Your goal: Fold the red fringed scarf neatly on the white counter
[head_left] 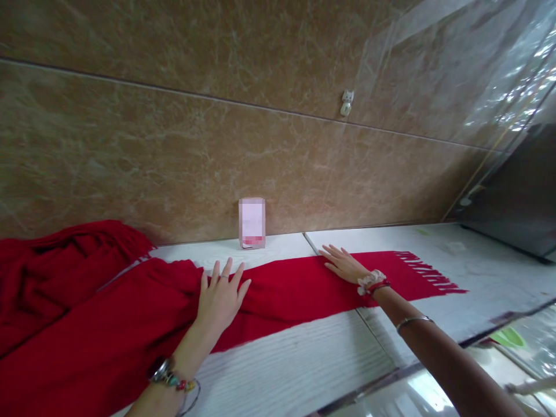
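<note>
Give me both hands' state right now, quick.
Left hand: open, fingers spread, palm down on the red cloth, no grip visible.
Right hand: open, palm down on the cloth, nearer its fringed end.

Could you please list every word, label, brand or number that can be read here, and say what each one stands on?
There is no text that I can read.
Small box against the wall: its front is pixelated, so any print there is unreadable.
Red scarf: no lettering visible.
Watch on the left wrist: its face is too small and blurred to read.
</note>
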The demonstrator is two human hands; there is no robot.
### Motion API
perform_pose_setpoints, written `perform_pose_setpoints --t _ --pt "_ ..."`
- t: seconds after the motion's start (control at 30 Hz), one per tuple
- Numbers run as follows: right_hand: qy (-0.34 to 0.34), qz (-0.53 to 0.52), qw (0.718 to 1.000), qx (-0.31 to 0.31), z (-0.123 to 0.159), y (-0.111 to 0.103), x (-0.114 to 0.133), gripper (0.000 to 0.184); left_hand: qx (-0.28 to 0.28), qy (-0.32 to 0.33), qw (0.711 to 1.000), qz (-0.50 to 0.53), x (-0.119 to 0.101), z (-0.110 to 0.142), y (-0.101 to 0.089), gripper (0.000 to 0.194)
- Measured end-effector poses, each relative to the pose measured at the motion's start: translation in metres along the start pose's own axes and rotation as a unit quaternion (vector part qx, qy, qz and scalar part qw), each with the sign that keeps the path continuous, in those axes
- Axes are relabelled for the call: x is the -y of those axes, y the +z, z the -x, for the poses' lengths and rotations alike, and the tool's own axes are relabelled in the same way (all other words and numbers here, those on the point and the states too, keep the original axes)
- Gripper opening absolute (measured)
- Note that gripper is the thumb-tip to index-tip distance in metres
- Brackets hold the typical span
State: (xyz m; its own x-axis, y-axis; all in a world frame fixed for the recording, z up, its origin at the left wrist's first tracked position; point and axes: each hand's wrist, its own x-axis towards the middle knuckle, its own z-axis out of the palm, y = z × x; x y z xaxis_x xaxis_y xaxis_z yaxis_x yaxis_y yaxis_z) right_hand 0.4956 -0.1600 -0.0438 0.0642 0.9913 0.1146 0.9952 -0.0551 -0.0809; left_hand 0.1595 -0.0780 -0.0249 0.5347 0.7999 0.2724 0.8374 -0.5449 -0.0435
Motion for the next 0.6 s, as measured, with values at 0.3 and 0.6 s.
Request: perform_pose_setpoints --t 0.3,0.6 --pt "-0.177 -0.151 0.972 -0.010 -0.038 -0.003 0.173 0.050 0.013 -0.230 0.973 -0.004 0.074 -0.005 -0.017 0.050" --pt "-0.215 -0.187 0.958 0.042 -0.033 0.018 0.220 0.062 0.083 -0.349 0.932 0.045 0.127 0.004 -0.035 0.051"
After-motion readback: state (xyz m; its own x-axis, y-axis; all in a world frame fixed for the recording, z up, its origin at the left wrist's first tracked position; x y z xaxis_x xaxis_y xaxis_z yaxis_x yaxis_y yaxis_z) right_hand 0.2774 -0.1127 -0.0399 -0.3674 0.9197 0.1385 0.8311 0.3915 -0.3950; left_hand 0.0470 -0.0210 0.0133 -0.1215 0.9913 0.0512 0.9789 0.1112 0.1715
